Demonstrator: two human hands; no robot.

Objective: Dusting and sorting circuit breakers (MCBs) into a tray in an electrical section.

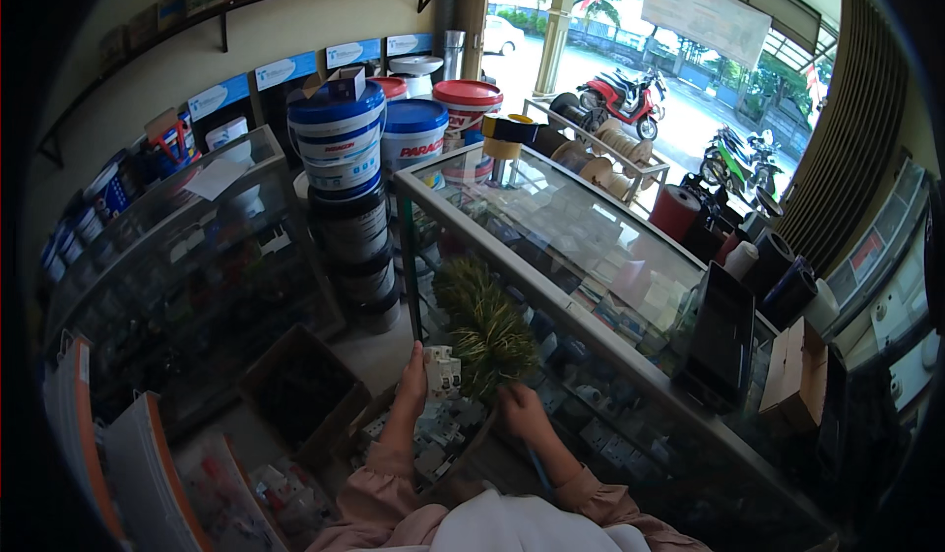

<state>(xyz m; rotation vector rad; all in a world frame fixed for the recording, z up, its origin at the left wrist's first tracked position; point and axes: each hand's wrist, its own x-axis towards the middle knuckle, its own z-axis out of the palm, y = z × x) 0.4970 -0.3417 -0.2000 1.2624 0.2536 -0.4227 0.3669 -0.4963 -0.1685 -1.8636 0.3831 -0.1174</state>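
Observation:
My left hand (415,381) grips a white miniature circuit breaker (444,375) with dark toggles, held upright. A fluffy green and gold duster (489,330) is in my right hand (521,409), its bristles right beside the breaker. Part of the duster's thin bluish handle (539,469) shows below that hand. Under both hands is a cardboard box (472,454) with several white electrical parts (441,434) in it. Whether the bristles touch the breaker, I cannot tell.
A glass display counter (517,271) runs along my right, bearing a dark monitor (716,338) and an open cardboard box (794,375). Stacked paint pails (336,138) stand ahead. At left are another glass case (184,256), a dark open carton (303,389) and orange-edged racks (159,471).

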